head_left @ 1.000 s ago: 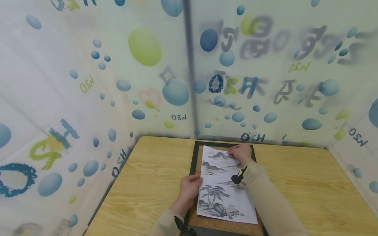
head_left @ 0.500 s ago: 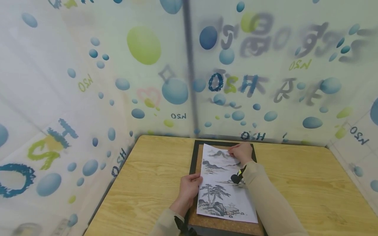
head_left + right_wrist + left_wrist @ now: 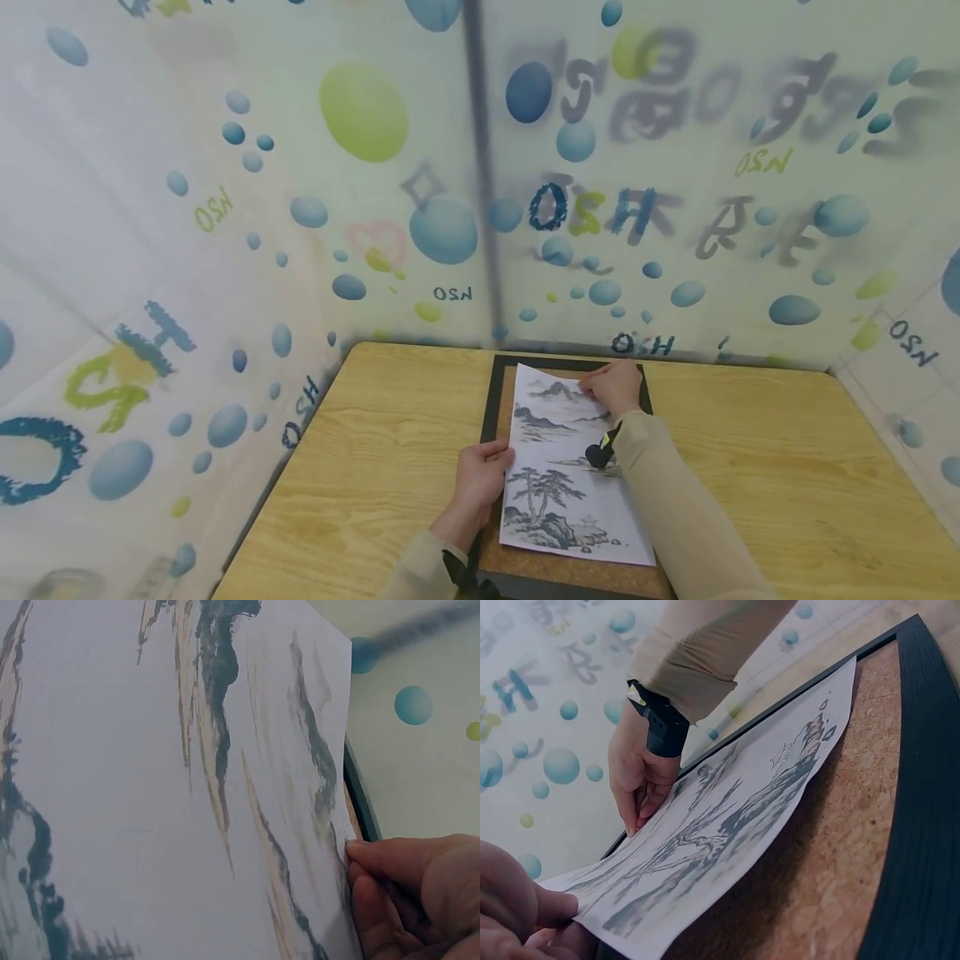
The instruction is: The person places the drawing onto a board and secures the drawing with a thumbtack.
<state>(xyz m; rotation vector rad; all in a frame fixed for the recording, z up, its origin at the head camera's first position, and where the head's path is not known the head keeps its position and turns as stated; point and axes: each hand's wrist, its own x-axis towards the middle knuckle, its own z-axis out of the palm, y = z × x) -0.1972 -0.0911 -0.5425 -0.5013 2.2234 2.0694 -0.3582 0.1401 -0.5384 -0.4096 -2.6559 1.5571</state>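
A white sheet of paper (image 3: 551,454) printed with an ink landscape of mountains and pine trees lies over a cork board (image 3: 540,565) with a black frame (image 3: 492,408). My left hand (image 3: 480,479) pinches its left edge around mid-height, thumb on top in the left wrist view. At the far right part of the sheet, my right hand (image 3: 617,388) pinches the top edge between thumb and fingers (image 3: 367,851). Seen from the left wrist, the near edge of the paper (image 3: 727,862) bows up off the cork, leaving a shadow beneath.
The board rests on a light wooden table (image 3: 375,450), whose surface extends to both sides. Translucent curtains (image 3: 375,208) printed with blue and green bubbles and lettering stand behind and at the sides. A dark vertical pole (image 3: 483,167) shows through behind.
The head view tilts down very slightly. Both hands keep their hold on the paper in nearly the same places.
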